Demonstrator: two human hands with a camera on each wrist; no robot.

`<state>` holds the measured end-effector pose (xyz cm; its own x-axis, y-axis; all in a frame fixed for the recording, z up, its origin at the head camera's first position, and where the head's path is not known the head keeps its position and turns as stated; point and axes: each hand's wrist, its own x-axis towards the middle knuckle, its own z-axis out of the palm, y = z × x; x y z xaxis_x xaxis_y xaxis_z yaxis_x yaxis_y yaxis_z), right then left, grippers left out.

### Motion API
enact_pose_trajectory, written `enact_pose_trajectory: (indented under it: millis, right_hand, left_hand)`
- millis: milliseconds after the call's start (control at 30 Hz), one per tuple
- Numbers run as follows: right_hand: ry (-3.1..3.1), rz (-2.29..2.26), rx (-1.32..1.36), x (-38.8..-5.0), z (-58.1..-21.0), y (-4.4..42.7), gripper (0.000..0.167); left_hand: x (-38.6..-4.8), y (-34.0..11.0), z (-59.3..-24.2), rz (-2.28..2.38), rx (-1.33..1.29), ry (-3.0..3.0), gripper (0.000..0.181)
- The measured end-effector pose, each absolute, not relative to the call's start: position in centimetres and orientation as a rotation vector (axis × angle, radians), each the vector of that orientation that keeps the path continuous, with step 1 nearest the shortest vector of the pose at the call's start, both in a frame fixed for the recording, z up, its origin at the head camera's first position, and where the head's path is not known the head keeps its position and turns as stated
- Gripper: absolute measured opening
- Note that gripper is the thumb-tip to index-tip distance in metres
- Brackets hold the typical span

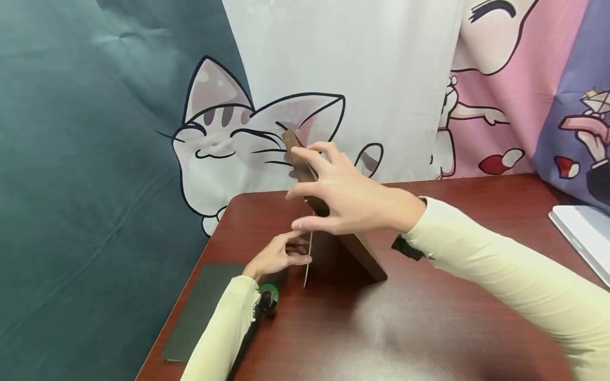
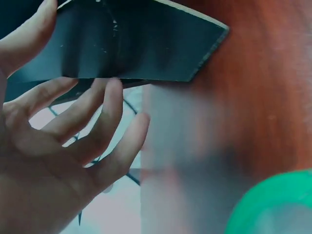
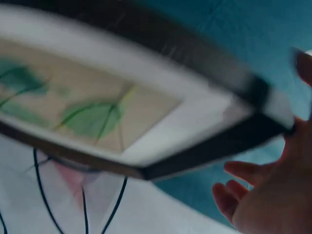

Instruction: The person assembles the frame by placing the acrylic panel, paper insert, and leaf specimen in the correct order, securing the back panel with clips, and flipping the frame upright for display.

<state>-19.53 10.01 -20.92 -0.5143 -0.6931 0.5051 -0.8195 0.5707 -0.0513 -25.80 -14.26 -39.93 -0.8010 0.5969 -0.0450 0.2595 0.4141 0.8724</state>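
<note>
A picture frame point(image 3: 195, 117) with dark edges, a white inner border and a green leaf picture leans on the table, seen nearly edge-on in the head view. A thin dark stand panel point(image 2: 136, 44) slants down behind it. My left hand point(image 1: 278, 256) is at this panel, fingers spread and softly bent, the fingertips by its edge; whether they press on it I cannot tell. My right hand point(image 1: 345, 196) is beside the upper part of the frame, fingers spread apart. In the right wrist view this hand point(image 3: 278, 195) is by a frame corner, and contact there is unclear.
On the reddish-brown table point(image 1: 429, 317), a dark flat sheet point(image 1: 195, 312) lies along the left edge. A green round object point(image 1: 270, 290) is beside my left wrist. At the right edge lies a white flat object point(image 1: 583, 235). A cat-patterned cloth point(image 1: 381, 63) hangs behind.
</note>
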Motion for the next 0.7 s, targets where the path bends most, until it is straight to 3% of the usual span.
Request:
enact_pose_trajectory:
  millis: [167, 467, 567, 700]
  right_hand:
    - [-2.296, 0.371, 1.178, -20.7, -22.1, 10.4, 0.015]
    - [-2.329, 0.536, 1.177, -22.5, -24.4, 13.3, 0.013]
    - [-2.360, 0.591, 1.191, -22.8, -24.5, 13.7, 0.018]
    - [-2.445, 0.656, 1.234, -22.8, -24.4, 14.9, 0.040]
  left_hand:
    - [-25.3, -14.4, -41.0, 1.406, 0.783, 2.360, 0.075]
    - [-25.1, -14.5, -42.1, 1.408, 0.955, 2.479, 0.063]
    - [-25.4, -14.5, -42.1, 1.382, 0.988, 2.483, 0.062]
    - [-25.8, -14.7, -41.8, 1.333, 1.021, 2.499, 0.062]
